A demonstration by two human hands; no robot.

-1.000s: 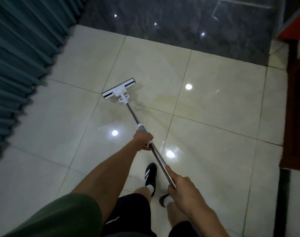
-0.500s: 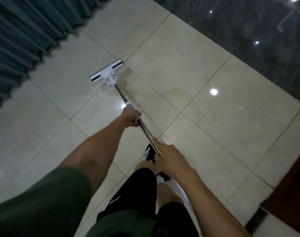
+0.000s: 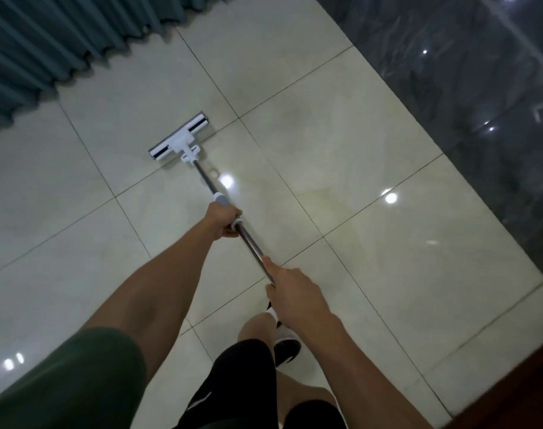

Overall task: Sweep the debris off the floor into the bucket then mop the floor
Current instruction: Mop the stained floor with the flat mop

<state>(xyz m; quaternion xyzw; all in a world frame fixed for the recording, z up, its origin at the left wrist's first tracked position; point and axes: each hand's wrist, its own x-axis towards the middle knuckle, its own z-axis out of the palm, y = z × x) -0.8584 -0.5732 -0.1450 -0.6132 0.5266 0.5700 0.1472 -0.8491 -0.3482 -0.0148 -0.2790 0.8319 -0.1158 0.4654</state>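
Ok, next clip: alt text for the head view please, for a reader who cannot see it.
A person seen from above grips a metal-handled flat mop with both hands, the left hand further down the pole and the right hand nearer the body. The white mop head lies flat on glossy cream floor tiles, near a teal pleated curtain.

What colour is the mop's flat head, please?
White, with dark strips along its length; the mop head shows clearly in the head view.

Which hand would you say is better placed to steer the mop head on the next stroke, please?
Probably the left hand: it grips the mop handle nearer the mop head. The right hand holds higher up.
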